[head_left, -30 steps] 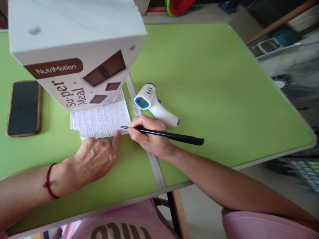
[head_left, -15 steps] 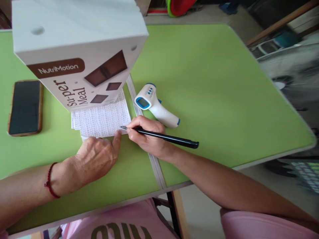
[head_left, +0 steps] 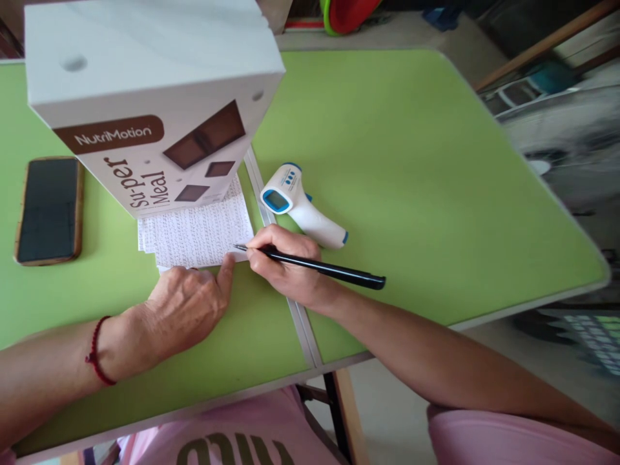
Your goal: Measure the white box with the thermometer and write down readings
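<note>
A black pen (head_left: 334, 268) is pinched in my right hand (head_left: 285, 258), its tip on the lower right part of a sheet of paper (head_left: 194, 239) covered in rows of small handwriting. My left hand (head_left: 186, 310) rests at the sheet's near edge, holding nothing; one finger stretches onto the paper and apart from the others, which are bent and partly hidden. Other sheets show under the top one. Over their far part stands a tall white NutriMotion box (head_left: 155, 129). Just beyond my right hand lies a white and blue infrared thermometer (head_left: 305, 206).
A phone (head_left: 51, 210) in a brown case lies at the left of the green table (head_left: 387, 168). A metal seam (head_left: 300, 323) crosses the tabletop between my forearms. Beyond the far edge are a red and green item (head_left: 346, 16) and clutter at the right.
Almost nothing differs. Both hands, the pen and the sheet keep their places; the view has shifted very slightly.
</note>
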`<move>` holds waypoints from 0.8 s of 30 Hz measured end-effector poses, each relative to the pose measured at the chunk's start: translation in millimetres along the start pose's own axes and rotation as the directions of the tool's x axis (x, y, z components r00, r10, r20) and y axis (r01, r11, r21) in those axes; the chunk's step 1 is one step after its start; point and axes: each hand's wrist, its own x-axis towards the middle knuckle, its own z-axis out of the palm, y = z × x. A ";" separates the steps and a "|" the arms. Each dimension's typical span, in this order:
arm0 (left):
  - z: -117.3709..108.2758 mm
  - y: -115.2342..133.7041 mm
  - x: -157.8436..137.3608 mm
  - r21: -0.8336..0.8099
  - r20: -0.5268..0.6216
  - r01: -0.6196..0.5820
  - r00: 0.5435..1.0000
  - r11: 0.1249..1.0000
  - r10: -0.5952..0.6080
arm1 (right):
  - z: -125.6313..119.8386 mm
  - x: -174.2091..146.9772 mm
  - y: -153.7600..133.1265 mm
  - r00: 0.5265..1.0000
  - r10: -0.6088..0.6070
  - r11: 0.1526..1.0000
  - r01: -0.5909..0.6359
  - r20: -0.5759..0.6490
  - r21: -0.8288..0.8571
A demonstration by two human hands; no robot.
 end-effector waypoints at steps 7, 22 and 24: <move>0.3 -1.4 1.6 -0.035 0.068 -0.010 0.998 0.999 0.012 | -1.1 0.7 1.7 0.999 -0.052 0.999 0.052 0.016 -0.012; 3.8 -0.9 -1.3 -0.012 0.028 -0.003 1.000 1.000 0.004 | -1.5 1.1 0.6 0.999 -0.048 0.998 0.048 0.008 -0.036; 4.2 -0.7 -1.4 -0.013 0.022 -0.004 1.000 1.000 0.004 | -1.0 0.9 1.0 0.999 -0.051 0.998 0.051 0.008 -0.039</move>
